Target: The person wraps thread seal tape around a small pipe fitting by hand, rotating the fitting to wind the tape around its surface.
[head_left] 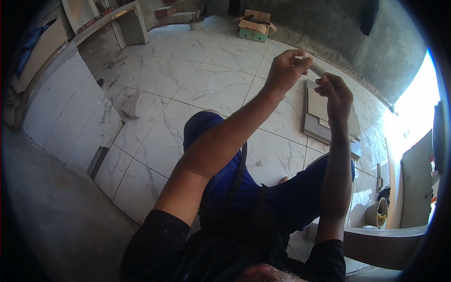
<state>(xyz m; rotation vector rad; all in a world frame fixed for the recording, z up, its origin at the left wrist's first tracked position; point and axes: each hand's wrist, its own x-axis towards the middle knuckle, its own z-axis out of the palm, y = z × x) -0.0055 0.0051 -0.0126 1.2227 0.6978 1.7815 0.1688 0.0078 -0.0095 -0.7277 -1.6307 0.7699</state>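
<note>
Both arms reach forward over the tiled floor at the upper right. My left hand (285, 70) is closed, thumb and fingers pinched at one end of a small pale strip (317, 69). At the strip's other end is my right hand (337, 94), its fingers curled into a pinch. The strip spans the short gap between the hands; its material cannot be made out. Below and behind my right hand lies a stack of flat tiles or boards (317, 110) on the floor.
A green and brown cardboard box (254, 32) stands by the back wall, with a small pot (196, 24) to its left. A white-sided counter (66, 108) is at left. At right are a bucket (376, 214) and a curved brown edge (385, 244).
</note>
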